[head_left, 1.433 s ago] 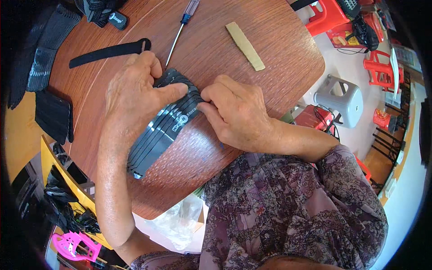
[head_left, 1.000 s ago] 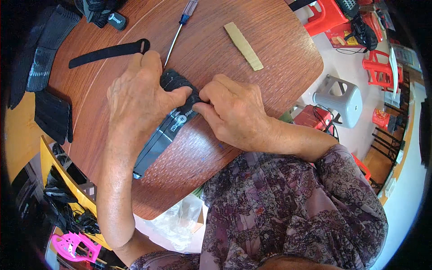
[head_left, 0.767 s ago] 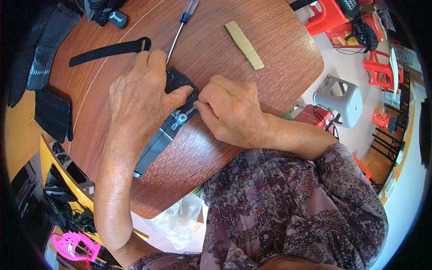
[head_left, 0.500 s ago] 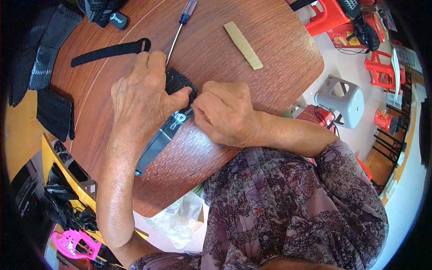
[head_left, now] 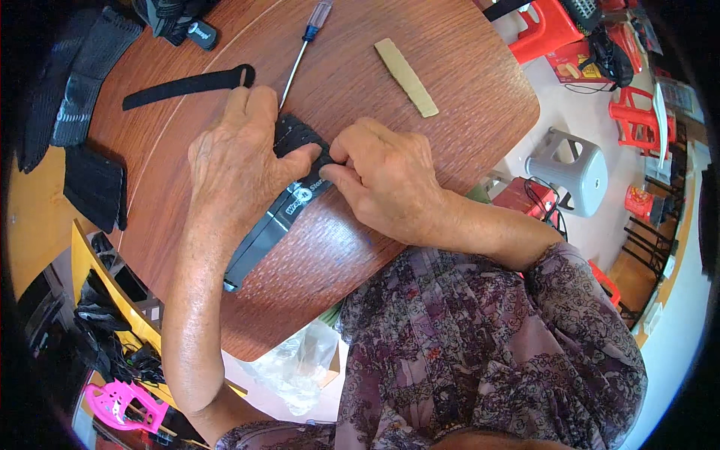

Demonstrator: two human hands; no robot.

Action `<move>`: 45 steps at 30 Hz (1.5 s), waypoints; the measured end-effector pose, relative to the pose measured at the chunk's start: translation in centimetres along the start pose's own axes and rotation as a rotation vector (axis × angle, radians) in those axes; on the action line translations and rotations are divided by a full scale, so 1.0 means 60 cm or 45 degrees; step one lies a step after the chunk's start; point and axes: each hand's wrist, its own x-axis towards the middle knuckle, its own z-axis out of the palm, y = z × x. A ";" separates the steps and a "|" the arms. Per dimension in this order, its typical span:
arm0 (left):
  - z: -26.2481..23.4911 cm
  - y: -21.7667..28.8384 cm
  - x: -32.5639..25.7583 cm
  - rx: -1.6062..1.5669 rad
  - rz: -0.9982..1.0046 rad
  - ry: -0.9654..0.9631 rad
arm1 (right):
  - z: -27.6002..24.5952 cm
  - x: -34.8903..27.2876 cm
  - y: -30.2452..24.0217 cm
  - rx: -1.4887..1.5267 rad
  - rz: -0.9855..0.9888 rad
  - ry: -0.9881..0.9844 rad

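A black strap bundle (head_left: 297, 135) lies on the table, joined to a dark glossy strip (head_left: 262, 238) with white print. My left hand (head_left: 234, 157) holds it down from the left, thumb pressed on its top. The left fingertips reach to the looped end of a separate black hook-and-loop strap (head_left: 176, 88). My right hand (head_left: 394, 184) is closed in a pinch at the bundle's right edge, thumb and forefinger together. Just beyond the left fingers lies a screwdriver (head_left: 309, 37) with a clear and blue handle. Part of the bundle is hidden under my left hand.
A tan cardboard strip (head_left: 406, 79) lies on the brown wooden table (head_left: 465, 97). More black straps (head_left: 94, 82) are piled at the far left. Beyond the table's right edge stand a grey stool (head_left: 571, 169) and a red chair (head_left: 547, 30). A clear plastic bag (head_left: 296, 367) is below the near edge.
My right hand has turned and shifted slightly up and right, its thumb and forefinger now showing at the bundle's edge. My left hand has stayed nearly still on it.
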 end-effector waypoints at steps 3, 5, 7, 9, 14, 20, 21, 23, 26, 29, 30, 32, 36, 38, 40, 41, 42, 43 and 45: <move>-0.004 -0.011 0.006 -0.056 0.027 -0.027 | 0.004 -0.001 0.003 0.027 0.007 -0.001; -0.001 -0.015 0.008 -0.050 0.037 -0.028 | 0.005 -0.003 0.005 0.036 -0.006 0.016; 0.000 -0.016 0.010 -0.042 0.047 -0.029 | 0.005 -0.004 0.006 0.047 0.011 -0.021; -0.003 -0.012 0.013 -0.022 0.019 -0.062 | 0.003 -0.002 0.006 0.061 0.028 -0.056; 0.003 -0.011 0.010 0.005 0.036 -0.004 | -0.005 0.007 0.006 0.070 0.062 -0.157; 0.010 -0.006 0.005 0.064 0.063 0.064 | 0.002 0.009 0.008 0.064 -0.026 -0.044; 0.009 -0.006 0.006 0.060 0.023 0.029 | 0.004 0.007 0.008 0.064 -0.025 -0.044; 0.012 -0.010 0.008 0.066 0.047 0.050 | 0.012 0.002 0.009 0.091 -0.126 0.056; 0.010 -0.010 0.009 0.059 0.058 0.045 | 0.019 -0.002 0.016 -0.003 -0.268 0.084; 0.010 -0.014 0.006 0.054 0.054 0.034 | 0.015 -0.010 0.010 -0.047 -0.261 0.066; 0.010 -0.015 0.006 0.058 0.069 0.049 | 0.010 -0.014 0.009 -0.048 -0.261 0.067; 0.006 -0.010 0.008 0.012 0.014 -0.016 | -0.002 -0.021 0.011 0.086 -0.047 -0.033; 0.008 -0.013 0.004 0.003 0.027 0.008 | -0.008 -0.017 0.009 0.046 0.009 -0.091; 0.012 -0.015 0.005 0.029 0.044 0.032 | 0.002 -0.015 0.010 0.034 -0.070 -0.038; 0.012 -0.014 0.006 0.055 0.059 0.053 | 0.005 -0.016 0.007 0.045 -0.092 -0.013; 0.010 -0.011 0.007 0.035 0.041 0.031 | 0.006 -0.018 0.006 0.060 -0.112 0.011; 0.009 -0.010 0.008 0.015 0.023 0.008 | 0.009 -0.020 0.007 0.059 -0.113 0.010; 0.011 -0.013 0.008 0.011 0.021 0.008 | 0.012 -0.022 0.009 0.051 -0.172 0.042; 0.018 -0.017 0.008 -0.048 0.050 0.075 | 0.014 -0.021 0.008 0.040 -0.229 0.072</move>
